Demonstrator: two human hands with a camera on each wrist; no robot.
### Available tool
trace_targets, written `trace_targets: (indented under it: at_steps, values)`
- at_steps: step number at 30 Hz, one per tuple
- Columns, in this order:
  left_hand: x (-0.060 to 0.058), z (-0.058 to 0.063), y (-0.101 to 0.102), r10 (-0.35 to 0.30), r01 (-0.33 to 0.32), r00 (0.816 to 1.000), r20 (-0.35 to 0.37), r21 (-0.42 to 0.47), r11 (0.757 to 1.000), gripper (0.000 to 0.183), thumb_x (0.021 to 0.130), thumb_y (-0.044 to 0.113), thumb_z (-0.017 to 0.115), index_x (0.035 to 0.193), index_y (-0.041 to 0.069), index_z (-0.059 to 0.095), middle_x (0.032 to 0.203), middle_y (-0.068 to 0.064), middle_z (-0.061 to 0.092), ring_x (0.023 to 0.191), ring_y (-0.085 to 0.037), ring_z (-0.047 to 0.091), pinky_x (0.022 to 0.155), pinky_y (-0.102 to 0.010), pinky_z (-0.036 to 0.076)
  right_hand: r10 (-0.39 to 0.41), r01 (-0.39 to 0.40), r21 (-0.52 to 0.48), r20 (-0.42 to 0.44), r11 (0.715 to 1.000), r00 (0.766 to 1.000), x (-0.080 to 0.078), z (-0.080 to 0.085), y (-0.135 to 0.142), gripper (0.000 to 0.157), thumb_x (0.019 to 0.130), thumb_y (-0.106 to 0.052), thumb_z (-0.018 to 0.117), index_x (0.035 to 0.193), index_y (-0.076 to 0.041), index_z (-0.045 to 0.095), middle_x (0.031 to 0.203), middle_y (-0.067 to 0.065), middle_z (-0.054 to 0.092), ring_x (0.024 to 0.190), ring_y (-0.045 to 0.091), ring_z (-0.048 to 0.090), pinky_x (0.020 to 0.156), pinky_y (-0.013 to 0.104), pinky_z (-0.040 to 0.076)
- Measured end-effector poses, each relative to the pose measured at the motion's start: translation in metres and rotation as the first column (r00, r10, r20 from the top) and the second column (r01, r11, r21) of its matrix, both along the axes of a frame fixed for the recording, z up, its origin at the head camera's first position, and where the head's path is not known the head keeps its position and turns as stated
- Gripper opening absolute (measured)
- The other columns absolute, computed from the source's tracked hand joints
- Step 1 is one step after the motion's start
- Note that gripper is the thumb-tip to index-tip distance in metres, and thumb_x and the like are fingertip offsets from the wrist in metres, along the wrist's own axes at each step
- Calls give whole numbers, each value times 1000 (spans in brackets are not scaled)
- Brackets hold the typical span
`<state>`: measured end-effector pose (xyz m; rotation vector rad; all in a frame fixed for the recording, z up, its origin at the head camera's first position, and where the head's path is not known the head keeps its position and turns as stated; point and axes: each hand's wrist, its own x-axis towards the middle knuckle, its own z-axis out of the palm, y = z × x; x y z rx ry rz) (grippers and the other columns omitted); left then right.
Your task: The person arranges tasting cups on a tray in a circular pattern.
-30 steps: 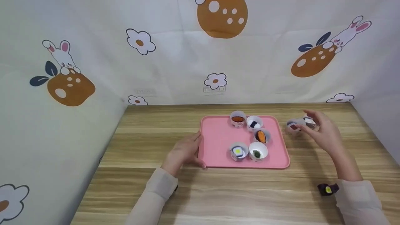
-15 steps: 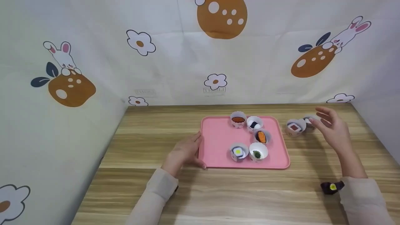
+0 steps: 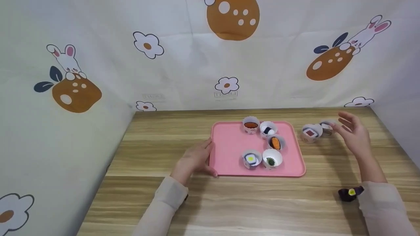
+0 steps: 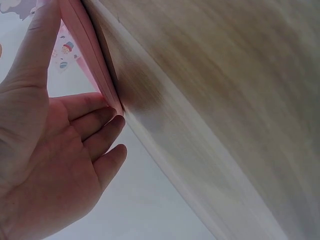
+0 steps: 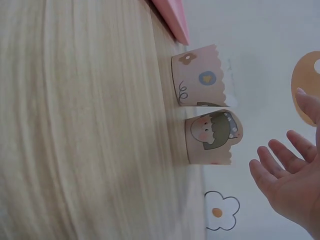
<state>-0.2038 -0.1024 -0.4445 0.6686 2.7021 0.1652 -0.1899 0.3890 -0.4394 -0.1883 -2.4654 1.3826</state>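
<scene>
My left hand point(image 3: 194, 160) rests against the left edge of a pink tray point(image 3: 229, 137), its fingers fairly straight and its thumb at the near left corner. The left wrist view shows fingertips point(image 4: 114, 117) right at the tray's rim. My right hand point(image 3: 356, 136) is raised at the far right, fingers spread, nothing in it. Nearest to it is a paper cup point(image 3: 327, 129) with a white sushi-like piece inside; the thumb overlaps its rim in the head view. Beside that cup stands another paper cup point(image 3: 311, 135) with a white piece with a dark red centre.
On the tray stand several paper cups, among them one with an orange-topped piece point(image 3: 275, 144), one with a green-topped piece point(image 3: 270, 161) and one with a yellow-centred piece point(image 3: 251, 159). A patterned cloth point(image 3: 183, 72) closes off the table's back and sides.
My right hand has drawn back to the right, away from the two paper cups beside the tray, and its fingers have spread. My left hand has stayed at the tray's edge.
</scene>
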Motion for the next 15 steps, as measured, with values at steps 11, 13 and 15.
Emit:
trace_targets:
  at_steps: [11, 13, 15]
  values:
    - [2, 2, 1, 15, -15, 1000, 13, 20, 1000, 121, 68, 56, 84, 159, 6, 20, 169, -8, 15, 155, -27, 21, 127, -40, 22, 15, -12, -50, 58, 999, 998, -5, -14, 8, 69, 99, -31, 61, 152, -2, 30, 152, 16, 38, 145, 34, 38, 114, 15, 38]
    - [2, 2, 1, 3, -3, 1000, 1, 10, 1000, 122, 68, 57, 84, 159, 6, 21, 169, -8, 16, 154, -27, 23, 127, -40, 24, 21, -16, -63, 79, 998, 997, -6, -16, 8, 72, 99, -31, 61, 154, 0, 25, 155, 21, 34, 147, 36, 35, 118, 19, 36]
    - [1, 2, 1, -9, 9, 1000, -8, -1, 1000, 123, 67, 58, 84, 159, 5, 20, 169, -9, 16, 154, -27, 23, 126, -40, 26, 23, -15, -79, 98, 997, 995, -7, -18, 8, 77, 100, -31, 60, 155, 2, 19, 158, 26, 29, 148, 38, 32, 121, 24, 33]
